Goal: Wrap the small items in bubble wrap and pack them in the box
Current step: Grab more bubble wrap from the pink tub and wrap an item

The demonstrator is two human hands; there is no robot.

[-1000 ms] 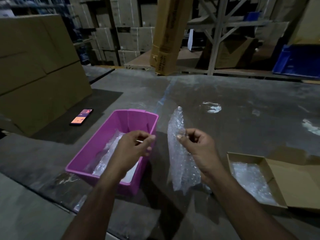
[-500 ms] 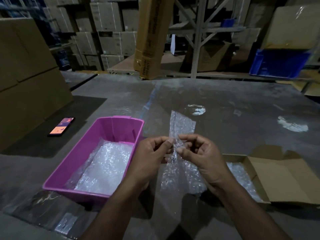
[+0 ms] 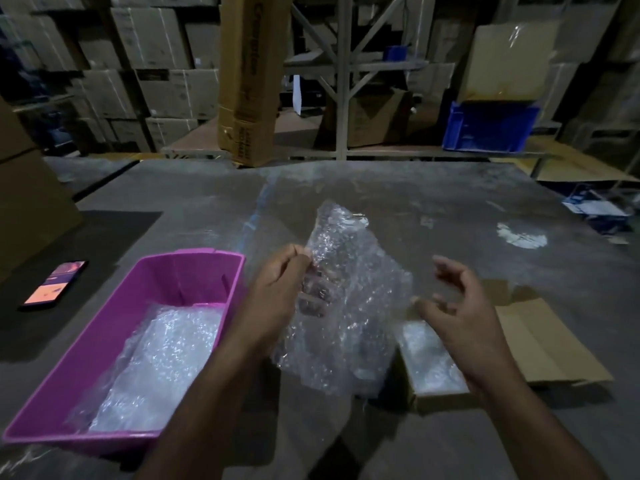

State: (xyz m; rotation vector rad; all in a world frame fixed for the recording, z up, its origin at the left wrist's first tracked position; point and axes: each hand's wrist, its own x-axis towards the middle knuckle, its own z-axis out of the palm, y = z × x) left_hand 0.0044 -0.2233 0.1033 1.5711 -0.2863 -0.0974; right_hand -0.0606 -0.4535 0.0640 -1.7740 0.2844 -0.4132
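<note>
My left hand (image 3: pixel 277 292) holds a sheet of clear bubble wrap (image 3: pixel 349 317) up over the table, thumb in front and fingers behind it. The sheet hangs spread out between my hands. My right hand (image 3: pixel 457 313) hovers just right of the sheet, fingers loosely bent, holding nothing. Below my right hand lies a small open cardboard box (image 3: pixel 540 341) with bubble wrap (image 3: pixel 429 358) in it. I cannot make out any small item in my fingers.
A pink plastic bin (image 3: pixel 194 271) with more bubble wrap (image 3: pixel 159 362) in it stands at the left. A lit phone (image 3: pixel 55 282) lies on a dark mat further left. Large cartons stand at the far left edge, shelving and a blue crate (image 3: pixel 488 126) behind the table.
Both hands came together on the folded wrap. Now the sheet has opened out in my left hand and my right hand has let go and moved right.
</note>
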